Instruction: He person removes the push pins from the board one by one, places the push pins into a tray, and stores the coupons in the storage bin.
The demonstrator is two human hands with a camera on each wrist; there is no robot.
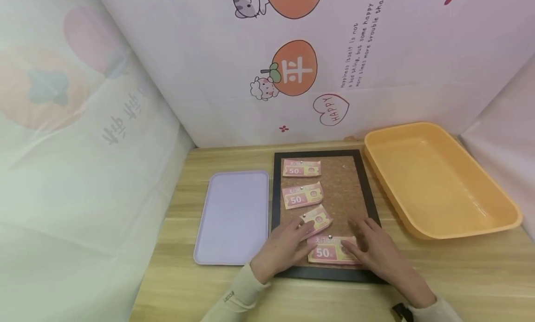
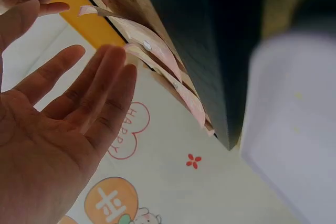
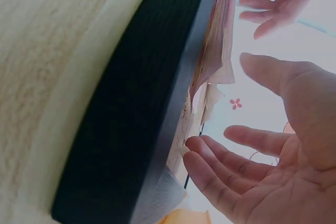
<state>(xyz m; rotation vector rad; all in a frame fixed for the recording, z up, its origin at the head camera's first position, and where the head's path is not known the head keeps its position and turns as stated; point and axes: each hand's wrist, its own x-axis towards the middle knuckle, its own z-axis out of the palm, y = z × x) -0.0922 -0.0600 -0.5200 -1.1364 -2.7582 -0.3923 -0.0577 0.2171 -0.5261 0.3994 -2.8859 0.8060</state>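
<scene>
A cork board in a black frame lies on the table, with several pink and yellow "50" coupons pinned to it in a column. The top coupon and the second coupon sit along the board's left side. My left hand hovers by the tilted third coupon, covering part of it. Over the right end of the bottom coupon is my right hand. In the wrist views, the fingers of the left hand and right hand are extended, gripping nothing.
A pale purple tray lies left of the board. To the right stands a deep yellow-orange bin, close to the board's frame. Printed white cloth rises behind the table and along its sides.
</scene>
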